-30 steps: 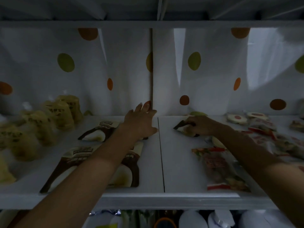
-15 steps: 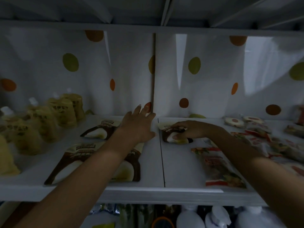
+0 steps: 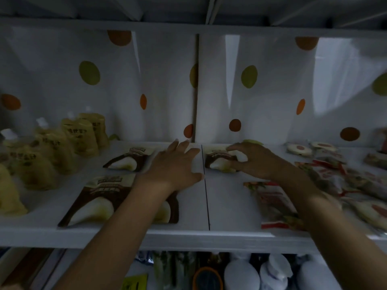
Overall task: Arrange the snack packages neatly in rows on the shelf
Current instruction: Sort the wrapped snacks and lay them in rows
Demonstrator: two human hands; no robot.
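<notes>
**Brown pouches partly lined up; right side unsorted**

The small brown-and-cream flat snack pouch (image 3: 217, 162) lies at the back of the white shelf (image 3: 228, 206), just right of the dark seam (image 3: 206, 197) between the two shelf boards. Right hand (image 3: 259, 160) arches over it, fingers on the far edge and thumb on the near edge, gripping it. Left hand (image 3: 176, 164) is open, fingers straight, palm down just left of the seam. It is close beside the small pouch; contact cannot be told.

Left of that hand, a second brown-and-cream pouch (image 3: 127, 161) lies flat at the back. Large brown-and-cream pouches (image 3: 98, 199) lie flat at the front edge, one partly hidden under the left forearm. These sit roughly in line front to back. Further left, yellow spouted pouches (image 3: 79, 135) stand upright in a row running to the back; that group looks done.

Right of the seam, red-and-clear flat packets (image 3: 274, 204) lie skewed and overlapping in a loose heap. Round white-and-red packs (image 3: 297, 148) are scattered at the back right, not in a row.

Judgement: under halfway. Yellow row set and brown group nearly formed, with the gripped pouch probably meant to join it across the seam. The whole right half is left to sort.

Behind everything hangs a white backing sheet with orange, green and brown dots (image 3: 157, 70). White bottles (image 3: 240, 273) stand on the level below.
</notes>
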